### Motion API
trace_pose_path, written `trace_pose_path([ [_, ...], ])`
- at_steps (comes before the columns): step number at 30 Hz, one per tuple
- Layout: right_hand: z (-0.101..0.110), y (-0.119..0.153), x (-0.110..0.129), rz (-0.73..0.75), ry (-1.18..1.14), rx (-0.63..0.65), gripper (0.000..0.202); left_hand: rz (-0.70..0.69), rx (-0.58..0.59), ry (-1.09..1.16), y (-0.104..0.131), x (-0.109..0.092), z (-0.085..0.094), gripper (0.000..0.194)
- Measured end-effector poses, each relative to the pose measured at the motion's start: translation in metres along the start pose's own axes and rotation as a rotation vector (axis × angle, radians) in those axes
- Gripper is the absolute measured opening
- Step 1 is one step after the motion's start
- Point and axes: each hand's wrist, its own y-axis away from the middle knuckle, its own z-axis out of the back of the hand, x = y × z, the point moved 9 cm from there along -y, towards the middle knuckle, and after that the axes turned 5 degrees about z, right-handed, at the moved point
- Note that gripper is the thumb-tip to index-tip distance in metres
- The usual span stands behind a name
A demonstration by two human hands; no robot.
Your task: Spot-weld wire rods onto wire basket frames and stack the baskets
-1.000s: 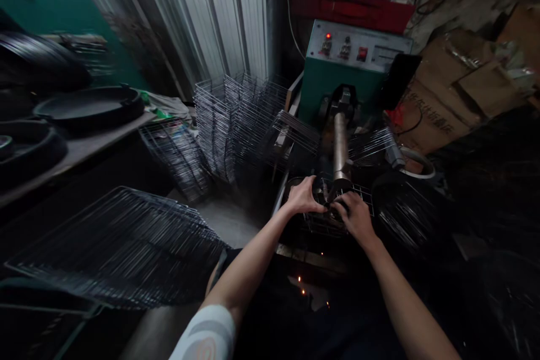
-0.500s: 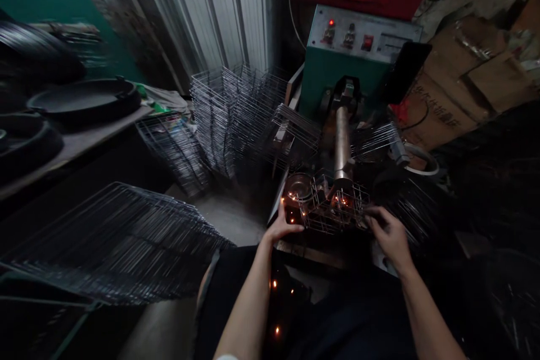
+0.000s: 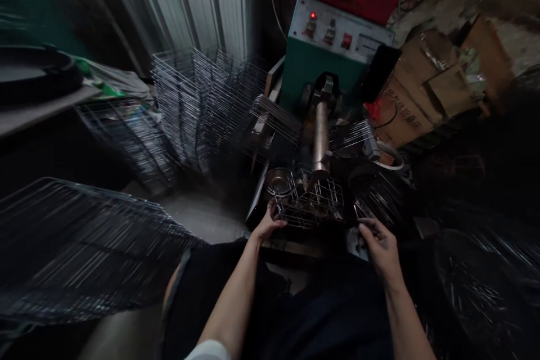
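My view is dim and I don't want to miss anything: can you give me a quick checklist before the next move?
1. Left hand at the wire frame's left edge: ok.
2. Right hand away from the metal column: ok, it is off to the right.
3. Thin rod firmly pinched by the right hand: cannot tell; it shows at the fingertips, but the grip is unclear.
4. Red light on the panel: ok, lit.
5. Column's lower end apart from the frame: cannot tell, too dark.
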Motion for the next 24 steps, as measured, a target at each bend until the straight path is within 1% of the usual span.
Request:
trace_pose_path([
  [3, -0.026, 0.007, 0.03, 0.107, 0.005, 0.179, 0.034, -0.033, -0.065, -0.033, 0.033, -0.025, 0.021, 0.103],
  [6, -0.049, 0.021, 0.071, 0.234, 0.068, 0.303, 0.028, -0.107, -0.101, -0.188, 0.072, -0.063, 0.045, 0.097],
  [8, -0.067, 0.033, 0.098, 0.31, 0.082, 0.418, 0.025, -0.162, -0.09, -0.3, 0.094, -0.088, 0.052, 0.095],
  [9, -0.078, 0.04, 0.109, 0.342, 0.076, 0.486, 0.025, -0.168, -0.075, -0.343, 0.102, -0.096, 0.052, 0.095],
  [10, -0.089, 0.045, 0.117, 0.367, 0.074, 0.549, 0.026, -0.16, -0.056, -0.385, 0.106, -0.102, 0.048, 0.095],
  [12, -0.108, 0.052, 0.123, 0.414, 0.104, 0.641, 0.026, -0.143, -0.032, -0.512, 0.109, -0.11, 0.03, 0.098],
  [14, -0.124, 0.051, 0.117, 0.466, 0.192, 0.677, 0.024, -0.159, -0.04, -0.721, 0.107, -0.117, 0.001, 0.102],
  [16, -0.134, 0.046, 0.101, 0.512, 0.293, 0.666, 0.021, -0.181, -0.078, -0.946, 0.101, -0.124, -0.03, 0.105],
  [18, -0.138, 0.038, 0.084, 0.542, 0.377, 0.632, 0.019, -0.182, -0.101, -1.097, 0.094, -0.13, -0.056, 0.109],
  [20, -0.136, 0.033, 0.07, 0.568, 0.464, 0.602, 0.02, -0.184, -0.097, -1.165, 0.089, -0.134, -0.074, 0.112],
  [22, -0.132, 0.031, 0.061, 0.61, 0.556, 0.58, 0.028, -0.193, -0.091, -1.188, 0.086, -0.138, -0.084, 0.112],
  [24, -0.129, 0.032, 0.058, 0.669, 0.616, 0.559, 0.036, -0.2, -0.099, -1.201, 0.083, -0.14, -0.089, 0.112],
])
